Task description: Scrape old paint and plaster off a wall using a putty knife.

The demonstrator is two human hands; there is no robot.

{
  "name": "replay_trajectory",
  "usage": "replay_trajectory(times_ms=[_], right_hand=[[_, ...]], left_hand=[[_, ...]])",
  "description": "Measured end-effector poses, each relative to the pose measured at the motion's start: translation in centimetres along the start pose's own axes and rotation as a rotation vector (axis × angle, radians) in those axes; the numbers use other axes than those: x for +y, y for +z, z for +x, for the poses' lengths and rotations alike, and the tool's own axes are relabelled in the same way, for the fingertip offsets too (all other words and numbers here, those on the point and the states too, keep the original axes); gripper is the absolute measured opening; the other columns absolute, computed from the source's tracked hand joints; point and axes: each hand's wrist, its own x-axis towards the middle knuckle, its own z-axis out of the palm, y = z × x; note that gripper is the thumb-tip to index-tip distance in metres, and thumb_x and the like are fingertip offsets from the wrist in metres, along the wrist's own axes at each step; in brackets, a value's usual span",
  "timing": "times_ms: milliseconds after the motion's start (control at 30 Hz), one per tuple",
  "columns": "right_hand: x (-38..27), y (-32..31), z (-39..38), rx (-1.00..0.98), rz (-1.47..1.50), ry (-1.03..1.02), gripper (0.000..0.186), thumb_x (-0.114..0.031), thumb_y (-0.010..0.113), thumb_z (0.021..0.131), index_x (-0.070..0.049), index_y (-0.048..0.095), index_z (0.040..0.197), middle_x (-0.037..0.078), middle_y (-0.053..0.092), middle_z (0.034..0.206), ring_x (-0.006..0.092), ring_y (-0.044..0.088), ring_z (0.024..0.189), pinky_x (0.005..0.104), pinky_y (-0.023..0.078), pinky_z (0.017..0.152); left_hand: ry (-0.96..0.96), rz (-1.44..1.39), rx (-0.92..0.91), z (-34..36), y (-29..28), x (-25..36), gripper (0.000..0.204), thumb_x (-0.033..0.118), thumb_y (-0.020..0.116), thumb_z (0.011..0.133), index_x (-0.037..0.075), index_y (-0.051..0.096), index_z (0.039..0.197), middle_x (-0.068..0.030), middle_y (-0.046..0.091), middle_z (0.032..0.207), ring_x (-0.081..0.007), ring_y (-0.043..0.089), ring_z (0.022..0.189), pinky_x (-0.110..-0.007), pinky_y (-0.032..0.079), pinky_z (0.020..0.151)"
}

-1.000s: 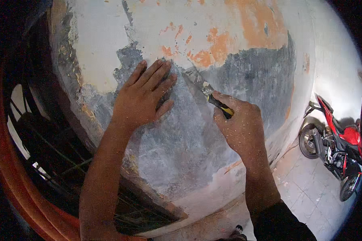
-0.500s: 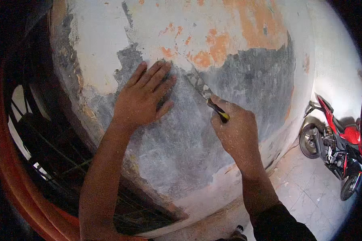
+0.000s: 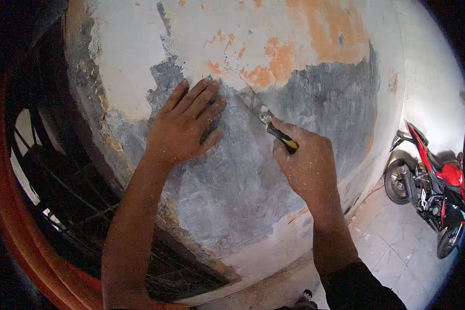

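Note:
My left hand (image 3: 183,124) lies flat against the wall (image 3: 227,191), fingers stretched upward over a bare grey patch. To its right, my right hand (image 3: 307,160) grips a putty knife (image 3: 281,138) with a black and yellow handle. Its blade, smeared with pale residue, slants up and to the left, and the tip meets the wall near the lower edge of the white paint (image 3: 227,77). Above, the paint is white with orange patches (image 3: 281,57); below it the surface is scraped to grey.
A red and black motorcycle (image 3: 434,181) stands at the right on a pale tiled floor (image 3: 392,243) with small flakes on it. At the left, past the wall's rough broken edge (image 3: 108,139), is a dark opening with thin bars. Orange fabric-like folds (image 3: 31,243) curve along the lower left.
My right hand and the putty knife have shifted slightly to the right and down. The left hand stays in place on the wall.

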Motion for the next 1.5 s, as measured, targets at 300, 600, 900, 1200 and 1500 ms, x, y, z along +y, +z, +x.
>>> replay_trajectory(times_ms=[300, 600, 900, 1200, 1500], right_hand=[[0.1, 0.3, 0.0, -0.021, 0.05, 0.026, 0.042, -0.008, 0.074, 0.088, -0.003, 0.072, 0.13, 0.026, 0.075, 0.11, 0.0275, 0.077, 0.089, 0.0377, 0.059, 0.08], [-0.2, -0.1, 0.1, -0.038, -0.034, 0.018, 0.041, -0.007, 0.072, 0.088, -0.005, 0.072, 0.129, 0.023, 0.075, 0.109, 0.027, 0.077, 0.09, 0.0376, 0.059, 0.081], [0.3, 0.1, -0.4, -0.009, 0.0, -0.01, 0.043, -0.014, 0.07, 0.088, -0.01, 0.071, 0.131, 0.024, 0.074, 0.105, 0.0384, 0.074, 0.092, 0.0448, 0.059, 0.084], [-0.7, -0.6, -0.4, -0.08, -0.022, 0.082, 0.041, -0.006, 0.072, 0.089, -0.006, 0.072, 0.13, 0.024, 0.075, 0.112, 0.0296, 0.077, 0.095, 0.0362, 0.059, 0.084], [-0.1, 0.1, -0.5, -0.047, 0.005, 0.047, 0.041, -0.007, 0.072, 0.089, -0.006, 0.071, 0.131, 0.023, 0.075, 0.112, 0.0297, 0.077, 0.095, 0.0374, 0.059, 0.083]], left_hand=[[0.001, 0.011, -0.018, -0.1, 0.1, 0.0, 0.062, 0.04, 0.072, 0.09, 0.017, 0.058, 0.145, -0.0095, 0.041, 0.164, -0.0282, 0.037, 0.152, -0.05, 0.024, 0.128], [0.021, 0.015, 0.011, -0.2, 0.3, -0.3, 0.062, 0.04, 0.072, 0.089, 0.017, 0.058, 0.145, -0.0095, 0.043, 0.162, -0.0282, 0.04, 0.151, -0.051, 0.027, 0.126], [0.012, 0.002, 0.016, -0.3, 0.3, -0.2, 0.061, 0.04, 0.072, 0.089, 0.016, 0.059, 0.144, -0.0103, 0.045, 0.161, -0.0285, 0.04, 0.151, -0.051, 0.027, 0.127], [0.008, -0.003, 0.012, -0.1, 0.1, -0.1, 0.061, 0.041, 0.072, 0.09, 0.016, 0.059, 0.143, -0.0111, 0.045, 0.161, -0.0291, 0.039, 0.151, -0.052, 0.026, 0.127], [0.022, -0.012, 0.016, -0.3, 0.3, -0.2, 0.06, 0.04, 0.071, 0.09, 0.015, 0.059, 0.144, -0.0112, 0.045, 0.161, -0.0292, 0.039, 0.151, -0.052, 0.025, 0.127]])
